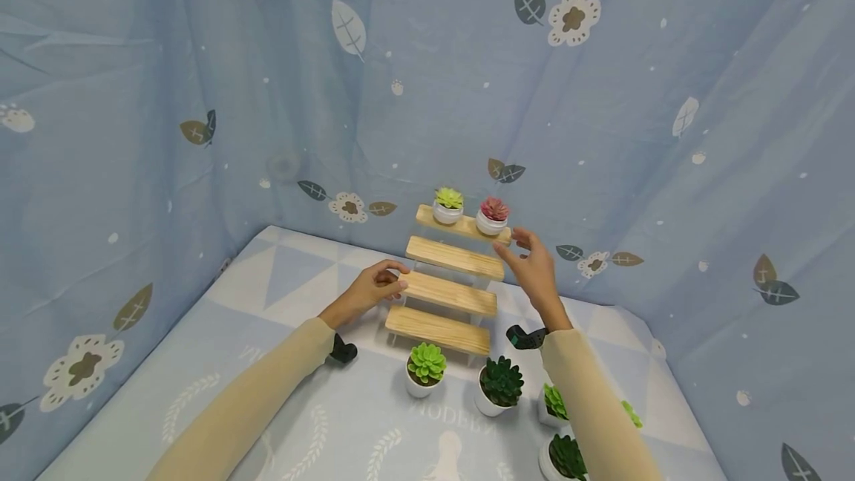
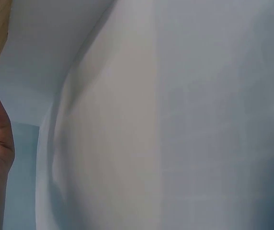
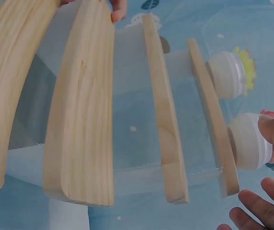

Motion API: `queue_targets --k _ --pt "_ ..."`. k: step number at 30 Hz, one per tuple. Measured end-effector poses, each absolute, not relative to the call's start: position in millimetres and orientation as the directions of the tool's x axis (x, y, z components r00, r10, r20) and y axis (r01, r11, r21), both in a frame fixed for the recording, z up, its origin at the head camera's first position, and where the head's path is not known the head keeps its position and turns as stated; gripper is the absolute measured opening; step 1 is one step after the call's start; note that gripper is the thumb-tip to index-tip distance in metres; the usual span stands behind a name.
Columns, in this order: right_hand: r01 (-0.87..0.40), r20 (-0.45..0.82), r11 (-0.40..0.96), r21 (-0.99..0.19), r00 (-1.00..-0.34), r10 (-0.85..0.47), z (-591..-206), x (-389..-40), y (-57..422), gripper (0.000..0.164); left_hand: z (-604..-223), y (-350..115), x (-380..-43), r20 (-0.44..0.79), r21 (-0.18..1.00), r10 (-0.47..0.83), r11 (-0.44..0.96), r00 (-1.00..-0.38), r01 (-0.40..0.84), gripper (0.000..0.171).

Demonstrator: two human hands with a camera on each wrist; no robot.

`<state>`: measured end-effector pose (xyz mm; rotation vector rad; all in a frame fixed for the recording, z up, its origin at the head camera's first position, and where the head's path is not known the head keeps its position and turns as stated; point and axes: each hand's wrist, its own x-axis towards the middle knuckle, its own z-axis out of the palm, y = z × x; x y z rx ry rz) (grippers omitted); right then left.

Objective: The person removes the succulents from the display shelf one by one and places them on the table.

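A right hand [image 1: 533, 267] with fingers spread beside a pink succulent in a white pot [image 1: 493, 224].
The pot stands on the top step of a wooden stand [image 1: 446, 293], right of a yellow-green succulent [image 1: 448, 209]; whether the thumb touches it is unclear. The left hand [image 1: 369, 291] has bent fingers at the left end of the second step up; I cannot tell if they grip it.
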<state>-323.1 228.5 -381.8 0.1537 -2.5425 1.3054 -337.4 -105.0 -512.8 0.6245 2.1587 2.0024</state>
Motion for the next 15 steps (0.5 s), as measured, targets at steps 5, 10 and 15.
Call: queue_targets --k 5,10,15 --pt "-0.207 0.292 0.573 -0.793 -0.955 0.058 -380.9 -330.4 226.4 0.077 -511.7 -105.3 -336.2 0.185 0.976 0.390 0.034 -0.902 0.215 0.039" --pt "-0.208 0.290 0.569 -0.796 -0.955 0.057 -379.6 -335.8 224.4 0.076 -511.8 -106.0 -336.0 0.193 0.974 0.392 0.034 -0.900 0.224 0.039" --pt "-0.227 0.311 0.576 -0.785 -0.949 0.051 -377.8 -343.2 223.9 0.076 -511.8 -105.3 -336.5 0.185 0.976 0.392 0.035 -0.901 0.215 0.038"
